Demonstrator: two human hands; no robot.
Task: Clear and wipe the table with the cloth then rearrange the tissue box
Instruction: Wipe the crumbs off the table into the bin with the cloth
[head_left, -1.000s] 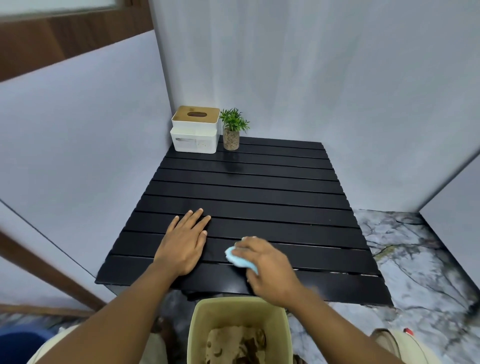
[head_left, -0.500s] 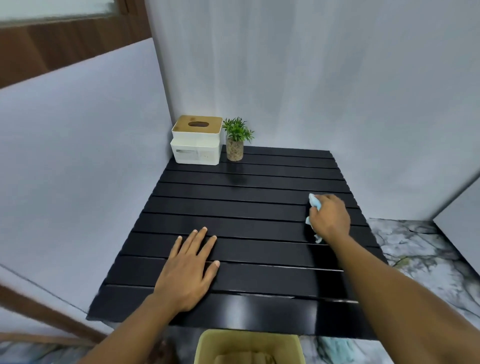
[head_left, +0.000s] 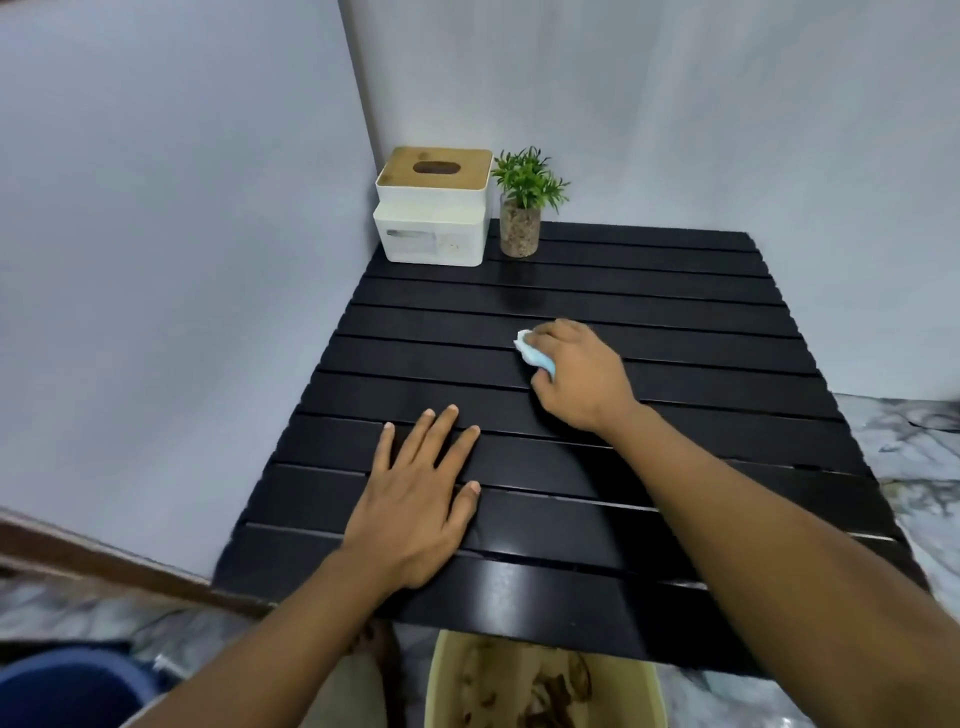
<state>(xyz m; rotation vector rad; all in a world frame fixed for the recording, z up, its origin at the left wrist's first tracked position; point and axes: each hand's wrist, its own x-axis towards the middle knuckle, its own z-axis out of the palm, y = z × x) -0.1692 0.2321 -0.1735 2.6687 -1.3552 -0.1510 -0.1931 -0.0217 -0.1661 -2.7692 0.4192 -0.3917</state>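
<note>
Both hands are on the table (head_left: 675, 291). Your right hand (head_left: 582, 374) grips the cloth (head_left: 535, 356) mid-table, clear of all edges; your left hand (head_left: 415, 499) lies flat, fingers released, near the front edge.

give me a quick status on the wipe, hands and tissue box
Right hand closed on blue cloth, mid-table. Left hand flat on black slatted table, empty. Tissue box in far corner beside potted plant. Nothing in the way.

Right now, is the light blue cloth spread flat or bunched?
Bunched: the light blue cloth is wadded under the right hand, only a small lump showing on the black slatted table.
</note>
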